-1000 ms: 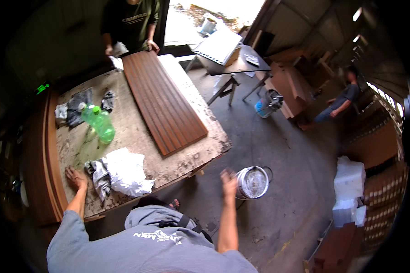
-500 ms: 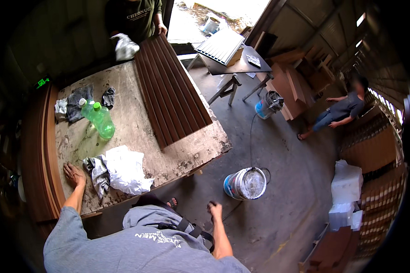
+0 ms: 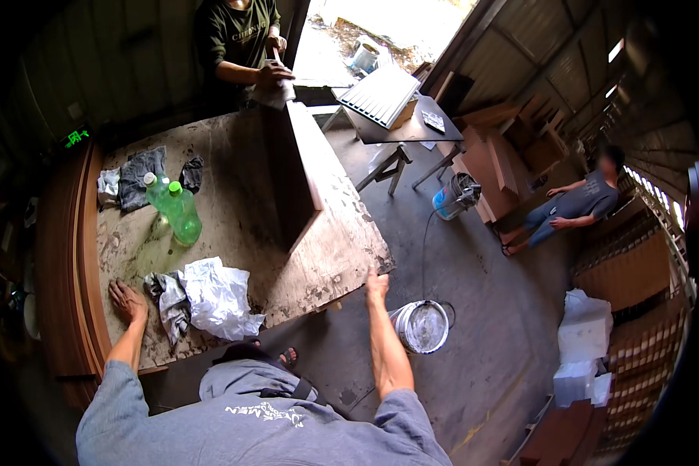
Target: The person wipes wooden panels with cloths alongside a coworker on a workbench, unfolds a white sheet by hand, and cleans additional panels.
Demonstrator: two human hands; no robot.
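My left hand (image 3: 127, 301) rests flat on the worn worktable (image 3: 233, 167), fingers spread, between stacked brown boards (image 3: 76, 272) and a crumpled grey cloth (image 3: 171, 304). A white cloth (image 3: 216, 297) lies beside the grey one. At the table's near right corner, my right hand (image 3: 377, 285) grips the edge; some fingers are hidden. A dark brown panel (image 3: 283, 175) stands tilted up on its long edge on the table. At its far end a co-worker's hand (image 3: 273, 75) presses a pale cloth (image 3: 276, 95) against it.
Two green bottles (image 3: 183, 216) and dark rags (image 3: 142, 175) sit on the table's left. A bucket (image 3: 423, 326) stands on the floor by the right corner, another (image 3: 454, 196) farther off. A trestle table (image 3: 373, 132) holds a white ribbed panel (image 3: 380, 93). Another person (image 3: 579, 202) stands at right.
My right hand has moved up from beside my body to the table corner. The co-worker's brown panel has turned from lying flat to standing on edge. My left hand stays put.
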